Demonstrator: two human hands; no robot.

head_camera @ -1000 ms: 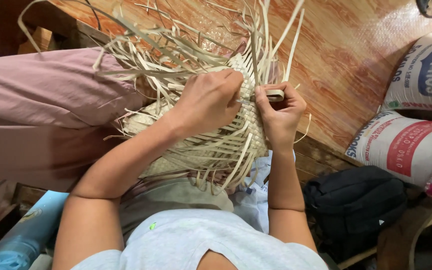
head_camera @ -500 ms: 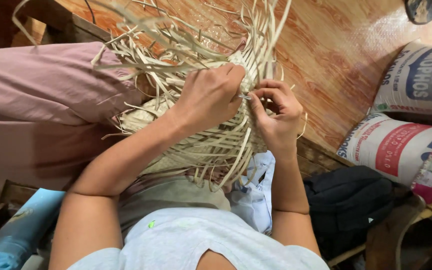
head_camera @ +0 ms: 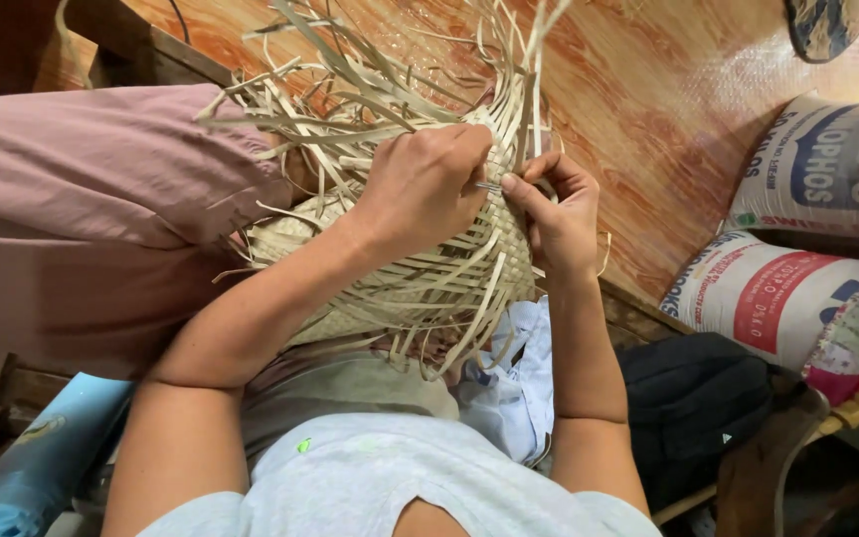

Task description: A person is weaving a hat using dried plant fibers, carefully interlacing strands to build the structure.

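Weaving: left hand presses the basket
Fingers: right hand pinches a strip
Next: likely tucking the strip beside them

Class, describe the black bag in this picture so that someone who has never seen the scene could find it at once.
Start at the two printed sacks stacked at the right edge. Just below them, beside the person's right forearm, sits the black bag. It is the only plain dark soft thing there, unlike the pale sacks and the straw-coloured woven basket.

Two printed sacks & black bag right, blue roll left.
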